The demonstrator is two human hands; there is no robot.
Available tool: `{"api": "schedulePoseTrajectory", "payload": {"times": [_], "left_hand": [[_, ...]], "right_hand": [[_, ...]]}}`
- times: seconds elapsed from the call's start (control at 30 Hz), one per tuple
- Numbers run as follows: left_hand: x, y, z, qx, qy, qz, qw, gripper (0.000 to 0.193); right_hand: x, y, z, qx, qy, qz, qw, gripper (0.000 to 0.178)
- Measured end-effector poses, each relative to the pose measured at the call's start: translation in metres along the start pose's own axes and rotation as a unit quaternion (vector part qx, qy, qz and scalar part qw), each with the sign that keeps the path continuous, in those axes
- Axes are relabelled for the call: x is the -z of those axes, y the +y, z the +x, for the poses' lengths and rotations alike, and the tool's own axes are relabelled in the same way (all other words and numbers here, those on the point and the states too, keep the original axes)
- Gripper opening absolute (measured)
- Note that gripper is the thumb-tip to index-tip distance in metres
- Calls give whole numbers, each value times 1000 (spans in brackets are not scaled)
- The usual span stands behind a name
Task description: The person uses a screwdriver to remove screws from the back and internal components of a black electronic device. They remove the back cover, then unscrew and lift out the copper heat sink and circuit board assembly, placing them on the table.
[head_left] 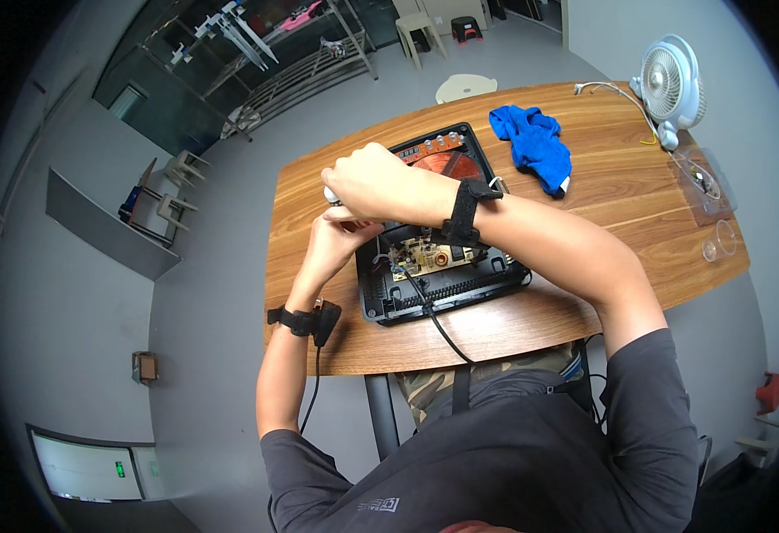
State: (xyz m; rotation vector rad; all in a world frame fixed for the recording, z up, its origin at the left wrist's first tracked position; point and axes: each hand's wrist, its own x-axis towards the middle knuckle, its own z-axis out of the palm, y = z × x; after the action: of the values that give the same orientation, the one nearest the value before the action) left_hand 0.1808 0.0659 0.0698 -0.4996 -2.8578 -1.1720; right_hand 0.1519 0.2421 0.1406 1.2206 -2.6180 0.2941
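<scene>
An opened induction cooker [380,302] lies on the table with its black casing exposed. It holds a copper coil [447,167] at the far side and a circuit board [443,258] nearer me. My right hand [367,184] is closed above the casing's left side, gripping something with a small white end [329,194] that shows past the fingers; its kind is hidden. Just below it, my left hand [340,238] has its fingers pinched together by the casing's left edge. What they hold, if anything, is hidden.
A blue cloth [536,147] lies right of the cooker. Farther right stand a white fan [669,84], a clear tray [700,182] with small parts, and clear cups [718,242]. A black cord [443,327] runs from the casing over the table's near edge.
</scene>
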Motion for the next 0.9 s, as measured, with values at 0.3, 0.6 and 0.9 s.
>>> {"api": "schedulePoseTrajectory", "payload": {"times": [0.3, 0.6, 0.9], "left_hand": [[4, -14, 2, -10, -18, -48, 999, 22], [1, 1, -2, -15, 4, 20, 1000, 23], [1, -6, -1, -9, 22, 20, 1000, 25]], "right_hand": [[-14, 8, -2, 30, 49, 74, 996, 42], [-22, -1, 5, -40, 41, 87, 995, 46], [-29, -1, -4, -30, 83, 141, 986, 44]]}}
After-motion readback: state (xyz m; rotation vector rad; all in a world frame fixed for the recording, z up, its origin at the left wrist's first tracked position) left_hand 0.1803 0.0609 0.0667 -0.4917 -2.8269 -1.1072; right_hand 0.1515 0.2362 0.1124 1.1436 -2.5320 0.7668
